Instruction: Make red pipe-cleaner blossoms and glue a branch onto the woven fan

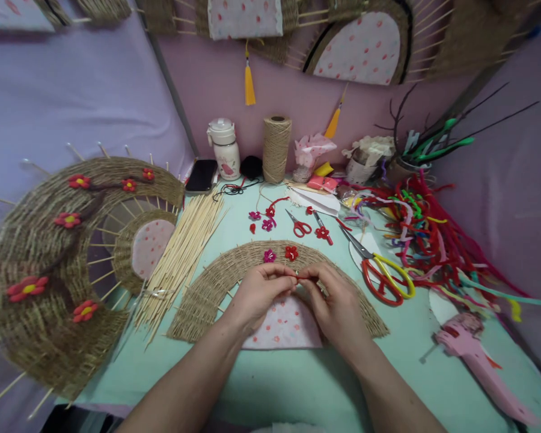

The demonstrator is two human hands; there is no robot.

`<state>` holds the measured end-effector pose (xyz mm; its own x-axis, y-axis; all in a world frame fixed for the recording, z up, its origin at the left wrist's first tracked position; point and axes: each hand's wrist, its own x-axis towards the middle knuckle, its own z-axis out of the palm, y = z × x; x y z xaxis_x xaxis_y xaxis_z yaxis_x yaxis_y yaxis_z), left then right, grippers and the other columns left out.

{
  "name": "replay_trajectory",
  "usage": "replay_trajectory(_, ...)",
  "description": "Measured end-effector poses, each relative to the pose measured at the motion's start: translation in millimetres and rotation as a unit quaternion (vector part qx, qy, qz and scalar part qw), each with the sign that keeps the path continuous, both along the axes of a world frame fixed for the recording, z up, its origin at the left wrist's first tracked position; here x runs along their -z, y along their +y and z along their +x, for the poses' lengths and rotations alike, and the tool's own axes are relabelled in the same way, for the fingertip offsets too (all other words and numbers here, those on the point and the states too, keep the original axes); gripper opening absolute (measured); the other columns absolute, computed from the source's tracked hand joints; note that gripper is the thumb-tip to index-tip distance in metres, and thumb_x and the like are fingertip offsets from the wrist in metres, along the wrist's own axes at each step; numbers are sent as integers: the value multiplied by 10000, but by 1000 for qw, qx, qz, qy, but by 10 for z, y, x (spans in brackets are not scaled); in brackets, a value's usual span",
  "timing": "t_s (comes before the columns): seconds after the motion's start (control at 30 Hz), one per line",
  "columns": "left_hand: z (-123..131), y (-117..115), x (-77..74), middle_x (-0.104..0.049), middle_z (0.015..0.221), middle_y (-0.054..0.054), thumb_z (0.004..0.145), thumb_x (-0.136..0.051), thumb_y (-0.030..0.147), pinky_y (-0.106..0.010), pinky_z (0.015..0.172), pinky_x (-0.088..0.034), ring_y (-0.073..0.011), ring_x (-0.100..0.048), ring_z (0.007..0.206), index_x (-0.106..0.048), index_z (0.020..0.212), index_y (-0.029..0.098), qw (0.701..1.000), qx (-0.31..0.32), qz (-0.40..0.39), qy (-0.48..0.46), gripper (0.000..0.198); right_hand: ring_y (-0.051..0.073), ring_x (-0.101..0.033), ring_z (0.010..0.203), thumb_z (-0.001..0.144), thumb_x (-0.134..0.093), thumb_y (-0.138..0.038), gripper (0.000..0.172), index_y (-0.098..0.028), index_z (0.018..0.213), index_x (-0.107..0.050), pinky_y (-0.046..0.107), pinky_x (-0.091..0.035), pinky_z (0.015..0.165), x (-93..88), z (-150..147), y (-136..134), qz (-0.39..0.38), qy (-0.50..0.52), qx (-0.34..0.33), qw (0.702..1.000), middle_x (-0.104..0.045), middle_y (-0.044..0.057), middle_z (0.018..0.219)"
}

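My left hand (260,290) and my right hand (331,300) meet over a woven straw arch (207,288) with a pink spotted fabric centre (284,328). Both hands pinch a thin red pipe cleaner piece (300,277) between fingertips. On the arch just beyond my fingers sit a magenta pipe-cleaner flower (269,255) and a red one (291,252).
A big woven ring with red flowers (49,270) lies left, beside a bundle of bamboo sticks (183,252). Small red scissors (299,225), large red-yellow scissors (383,273), a pile of pipe cleaners (428,234), a pink glue gun (478,358), a twine spool (276,147), a phone (201,175) and a bottle (224,147) surround them.
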<state>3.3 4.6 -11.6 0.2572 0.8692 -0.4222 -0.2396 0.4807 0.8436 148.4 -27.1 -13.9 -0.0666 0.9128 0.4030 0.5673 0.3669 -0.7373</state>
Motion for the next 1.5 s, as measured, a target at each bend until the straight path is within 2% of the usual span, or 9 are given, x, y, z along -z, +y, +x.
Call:
replay_trajectory(0.23,-15,-1,7,-660,673,-5,630,-710,170,-210,598,-423,-86,-565,622,-691,707,150,999,0,31,42,81,169,-606,849,915,-532,-202,74,-210,898,-603,284,-463,758,12,43,11,-85,36,-8,996,-655,24,884)
replay_trajectory(0.43,-23,3,2,-691,719,-19,626,-716,160,-226,648,-465,-106,-602,665,-698,711,153,994,9,45,97,87,183,-593,864,909,-532,-206,63,-206,894,-592,309,-453,769,20,102,31,-104,-20,-31,994,-643,30,884)
replay_trajectory(0.67,-70,48,-33,-646,593,-11,604,-721,154,-224,571,-430,-91,-556,550,-697,673,147,995,50,-4,82,73,197,-550,861,947,-484,-192,109,-205,915,-587,327,-448,731,-70,139,16,-32,-133,-105,985,-621,48,893)
replay_trajectory(0.8,-104,88,-153,-609,564,1,580,-747,145,-218,548,-408,-73,-516,509,-686,630,143,993,99,-52,40,79,210,-522,848,954,-451,-165,185,-200,935,-632,346,-430,723,-157,147,-6,39,-197,-124,972,-626,77,907)
replay_trajectory(0.9,-99,107,-237,-613,593,0,595,-751,153,-225,566,-420,-71,-515,518,-684,643,139,991,118,-60,15,83,215,-540,872,952,-442,-160,216,-212,952,-652,362,-441,755,-177,163,19,75,-175,-125,974,-639,82,913)
replay_trajectory(1.03,-21,102,-243,-670,714,-19,672,-722,179,-257,670,-482,-113,-598,650,-682,728,155,993,-21,85,74,73,223,-573,994,882,-586,-234,281,-231,1163,-580,380,-468,852,-160,181,103,10,-36,-25,999,-629,89,1099)
replay_trajectory(1.13,24,75,-172,-705,841,-46,756,-675,207,-294,786,-505,-153,-644,798,-686,815,163,953,-105,239,152,74,198,-592,862,826,-643,-322,251,-189,1038,-615,344,-483,780,-174,143,168,-114,90,49,988,-653,68,973)
replay_trajectory(1.27,15,24,-74,-705,893,-49,828,-619,217,-307,819,-502,-167,-643,848,-698,868,190,900,-114,352,232,92,159,-572,714,776,-670,-417,252,-167,803,-659,290,-460,677,-181,31,232,-246,233,36,940,-653,28,771)
replay_trajectory(1.5,21,-20,-27,-709,869,-41,826,-611,172,-301,838,-485,-176,-641,860,-716,835,225,858,-100,433,258,118,140,-576,695,705,-739,-369,206,-176,731,-671,278,-469,701,-55,-53,260,-289,367,21,884,-661,7,727)
